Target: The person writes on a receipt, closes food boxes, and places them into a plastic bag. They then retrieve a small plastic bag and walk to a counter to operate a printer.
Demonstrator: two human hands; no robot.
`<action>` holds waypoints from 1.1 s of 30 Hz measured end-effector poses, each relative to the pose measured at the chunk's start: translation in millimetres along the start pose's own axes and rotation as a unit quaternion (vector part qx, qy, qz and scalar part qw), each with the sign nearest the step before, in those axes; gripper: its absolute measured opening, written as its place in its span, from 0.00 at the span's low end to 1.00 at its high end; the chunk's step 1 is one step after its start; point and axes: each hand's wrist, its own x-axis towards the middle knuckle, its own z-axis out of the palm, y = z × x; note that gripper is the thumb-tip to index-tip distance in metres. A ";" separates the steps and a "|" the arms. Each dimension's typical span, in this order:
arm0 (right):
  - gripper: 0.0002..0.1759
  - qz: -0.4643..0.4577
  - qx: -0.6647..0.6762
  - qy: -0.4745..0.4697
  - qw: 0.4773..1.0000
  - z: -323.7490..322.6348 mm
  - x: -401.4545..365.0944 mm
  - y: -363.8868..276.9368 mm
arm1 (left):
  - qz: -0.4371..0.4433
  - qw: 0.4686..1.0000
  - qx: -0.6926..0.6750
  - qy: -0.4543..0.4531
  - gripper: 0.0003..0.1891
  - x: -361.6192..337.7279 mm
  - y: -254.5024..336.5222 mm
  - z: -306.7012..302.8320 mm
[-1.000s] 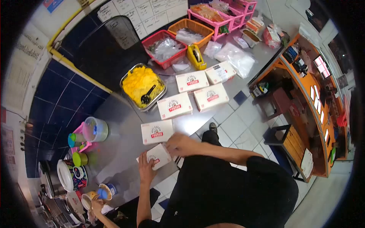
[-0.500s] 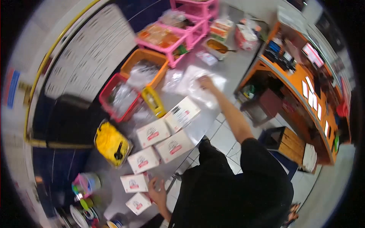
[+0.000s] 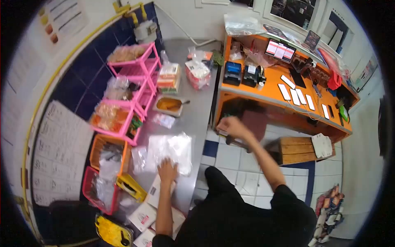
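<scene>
My left hand [image 3: 167,171] lies with its fingers spread at the near edge of a stack of clear plastic bags [image 3: 170,150] on the metal table. Under that wrist and along the forearm are several white cardboard boxes [image 3: 142,217] with red print, partly covered by my arm. My right hand [image 3: 231,126] is raised off the table's right side, over the floor in front of the orange desk. Its fingers are curled closed; whatever they may hold is too small to make out. A yellow tape-like dispenser [image 3: 131,187] lies left of the boxes.
Orange [image 3: 108,142] and red [image 3: 88,185] baskets hold plastic packets, beside a pink tiered rack [image 3: 142,88]. A sauce tub with a spoon [image 3: 168,106] stands behind the bags. Shredded yellow food fills a tray [image 3: 113,232]. Phones [image 3: 294,96] lie on the orange desk [image 3: 263,92].
The view has turned toward the desk. My right hand has left the plastic bags and moved right, over the floor. My left hand has gone from the small boxes to the bags.
</scene>
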 end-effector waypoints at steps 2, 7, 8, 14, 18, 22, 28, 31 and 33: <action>0.15 -0.062 0.059 0.172 0.981 -81.1 41.7 28.9 | -0.041 0.999 -0.030 0.009 0.26 -10.6 29.6 -27.0; 0.17 -0.090 -0.111 0.371 0.918 -314.9 191.0 85.9 | -0.041 0.965 -0.181 0.184 0.11 -51.2 76.4 -16.5; 0.15 -0.119 -0.110 0.403 0.901 -345.5 227.7 109.4 | -0.035 0.962 -0.179 0.204 0.08 -52.3 93.5 -12.9; 0.14 -0.108 -0.207 0.373 0.898 -529.8 445.2 229.2 | -0.124 0.952 -0.262 0.099 0.12 42.1 213.8 -10.8; 0.22 -0.083 -0.284 0.184 0.937 -546.4 505.5 249.7 | -0.070 0.943 -0.303 0.121 0.09 147.0 295.0 -31.2; 0.31 -0.113 -0.452 0.318 0.825 -509.3 489.0 245.1 | 0.018 0.947 -0.311 0.076 0.09 248.1 356.9 -49.4; 0.15 -0.176 -0.179 0.275 0.928 -559.6 469.6 228.9 | 0.334 0.902 -0.258 0.092 0.08 413.4 512.7 -142.0; 0.15 -0.212 -0.204 0.207 0.933 -573.5 461.1 209.3 | 0.436 0.850 -0.284 0.078 0.10 481.0 607.2 -181.3; 0.18 -0.174 -0.244 0.209 0.931 -580.7 451.7 184.2 | 0.486 0.823 -0.275 0.103 0.12 528.4 662.3 -184.3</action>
